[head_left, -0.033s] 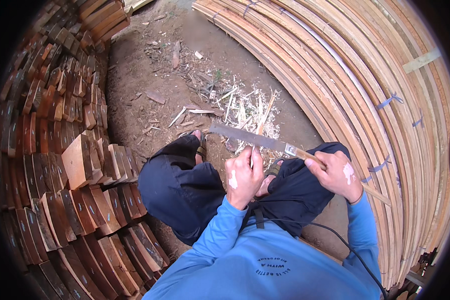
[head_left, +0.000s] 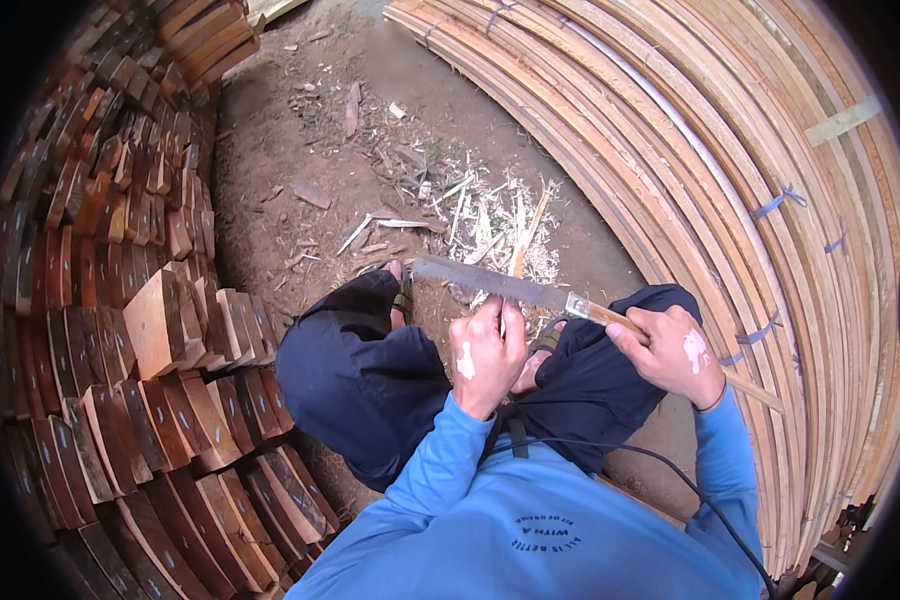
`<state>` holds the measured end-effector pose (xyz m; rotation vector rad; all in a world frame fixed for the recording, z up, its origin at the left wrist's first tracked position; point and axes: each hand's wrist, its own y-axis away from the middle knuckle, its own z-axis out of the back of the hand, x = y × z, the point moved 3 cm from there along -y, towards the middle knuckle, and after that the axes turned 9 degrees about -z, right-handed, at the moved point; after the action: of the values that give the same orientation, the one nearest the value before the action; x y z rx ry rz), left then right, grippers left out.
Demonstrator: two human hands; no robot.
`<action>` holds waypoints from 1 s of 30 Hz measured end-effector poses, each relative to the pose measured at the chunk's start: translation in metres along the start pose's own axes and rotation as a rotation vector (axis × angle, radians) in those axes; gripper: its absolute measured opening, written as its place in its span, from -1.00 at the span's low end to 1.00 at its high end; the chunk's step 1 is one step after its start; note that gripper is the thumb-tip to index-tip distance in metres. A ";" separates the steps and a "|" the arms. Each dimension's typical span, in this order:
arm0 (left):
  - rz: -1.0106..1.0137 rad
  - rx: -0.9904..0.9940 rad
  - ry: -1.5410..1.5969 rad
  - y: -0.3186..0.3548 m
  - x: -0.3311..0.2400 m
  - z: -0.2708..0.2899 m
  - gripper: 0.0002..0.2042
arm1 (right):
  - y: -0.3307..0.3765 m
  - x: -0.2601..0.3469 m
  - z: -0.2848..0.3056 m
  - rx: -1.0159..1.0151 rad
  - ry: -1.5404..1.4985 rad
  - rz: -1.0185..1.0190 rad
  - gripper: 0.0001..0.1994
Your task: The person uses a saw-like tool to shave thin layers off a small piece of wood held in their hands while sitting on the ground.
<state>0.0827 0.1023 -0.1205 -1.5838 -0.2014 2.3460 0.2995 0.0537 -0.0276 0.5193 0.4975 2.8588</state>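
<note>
My right hand (head_left: 667, 352) is closed round the wooden handle of a machete (head_left: 492, 280), whose long, square-ended blade points left across the front of my body. The end of the handle sticks out past my wrist. My left hand (head_left: 485, 355) grips a thin wood strip (head_left: 531, 232) between thumb and fingers. From there the strip runs away from me, passing under the blade just beyond my fingertips. Whether the edge touches the wood, I cannot tell. Pale wood shavings (head_left: 485, 218) litter the ground around the far end of the strip.
Stacked timber boards (head_left: 160, 410) rise close on my left. Long pale wood slats (head_left: 670, 190), tied in bundles with blue straps, fill the right side. My bent knees flank my hands. A black cable (head_left: 660, 458) crosses my lap, and wood scraps (head_left: 370, 232) lie on the dirt ahead.
The machete has shifted slightly left and its blade has tilted, showing more of its flat side. My right hand moved a little with it; my left hand stays in place.
</note>
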 end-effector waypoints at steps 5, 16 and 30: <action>-0.022 0.004 -0.031 0.000 0.001 0.000 -0.82 | 0.002 0.004 0.002 -0.079 0.115 -0.026 -0.52; 0.035 0.033 -0.006 -0.001 -0.001 -0.003 -0.80 | -0.022 -0.027 0.002 -0.155 -0.030 -0.103 -0.52; -0.020 0.040 -0.052 -0.001 0.002 -0.004 -0.84 | -0.013 -0.008 -0.003 -0.130 0.259 -0.034 -0.53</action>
<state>0.0859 0.1033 -0.1235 -1.4969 -0.1800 2.3628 0.3077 0.0630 -0.0374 0.1182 0.3512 2.9146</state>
